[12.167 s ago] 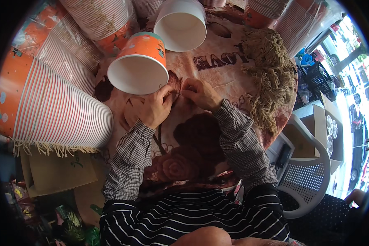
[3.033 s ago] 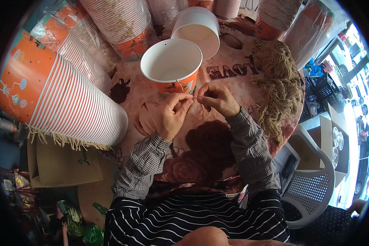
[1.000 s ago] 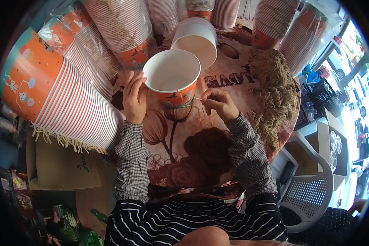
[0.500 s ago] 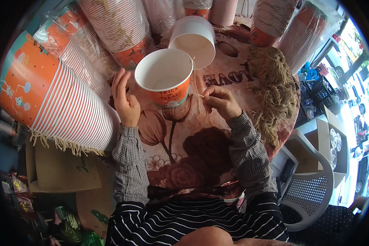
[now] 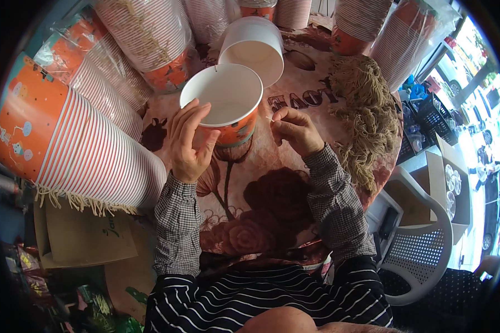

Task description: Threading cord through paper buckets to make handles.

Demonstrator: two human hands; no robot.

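An orange paper bucket (image 5: 234, 133) with a white inside stands upright on the table in front of me. My left hand (image 5: 190, 141) is at its near left side, fingers stretched and thumb apart; the fingertips overlap the rim, and whether they press on it is hard to see. To the right of the bucket, my right hand (image 5: 295, 130) pinches the pale tip of a thin string (image 5: 269, 118) between thumb and fingers. Little of the string shows besides that tip. A small dark mark, perhaps a hole, shows on the bucket's far rim. Behind lies a second white bucket (image 5: 254, 53), tipped over with its mouth toward me.
A long stack of orange buckets (image 5: 103, 147) leans at my left, with wrapped stacks (image 5: 144, 39) behind. Tan strings (image 5: 366, 122) lie heaped along the table's right side. A grey plastic chair (image 5: 422, 250) and an open carton (image 5: 428, 183) stand beyond the right edge.
My left hand has moved right onto the near side of the bucket, which has turned so its print and rim mark sit elsewhere. The right hand keeps its pinch, slightly to the left.
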